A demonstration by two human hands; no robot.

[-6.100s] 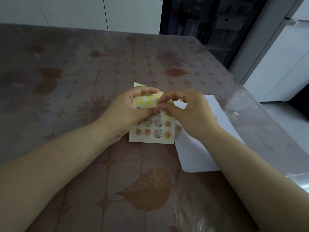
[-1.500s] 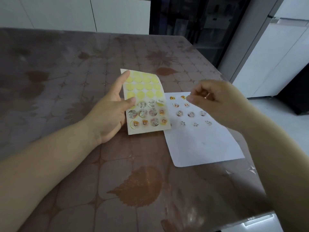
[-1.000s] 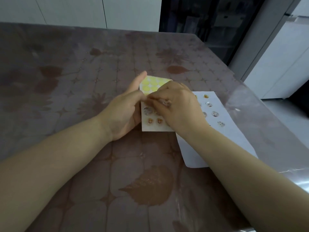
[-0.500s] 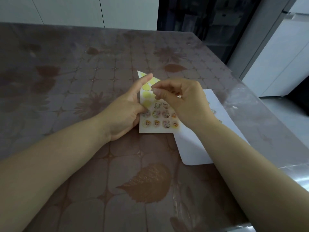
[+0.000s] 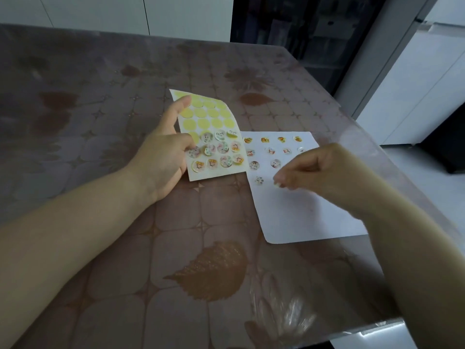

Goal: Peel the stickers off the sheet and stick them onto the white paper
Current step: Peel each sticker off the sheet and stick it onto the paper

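The sticker sheet (image 5: 210,122) is tilted up off the table; its upper rows are bare yellow circles and its lower rows hold several round picture stickers (image 5: 222,147). My left hand (image 5: 163,157) grips the sheet's left edge, thumb on its face. To the right the white paper (image 5: 302,217) lies flat with several stickers (image 5: 275,163) stuck in rows near its far end. My right hand (image 5: 319,172) hovers low over the paper, fingers pinched on a small pale sticker (image 5: 277,183) at the fingertips, just right of the lowest stuck sticker (image 5: 259,180).
The table (image 5: 125,248) has a brown leaf-patterned cover under clear plastic. Its right edge (image 5: 377,152) runs close past the paper, and the near right corner (image 5: 372,331) drops off to a white floor. Dark shelving and white cabinets stand beyond.
My right hand has left the sticker sheet and moved right and down over the white paper with a peeled sticker. The left hand still holds the sheet, now fully uncovered.
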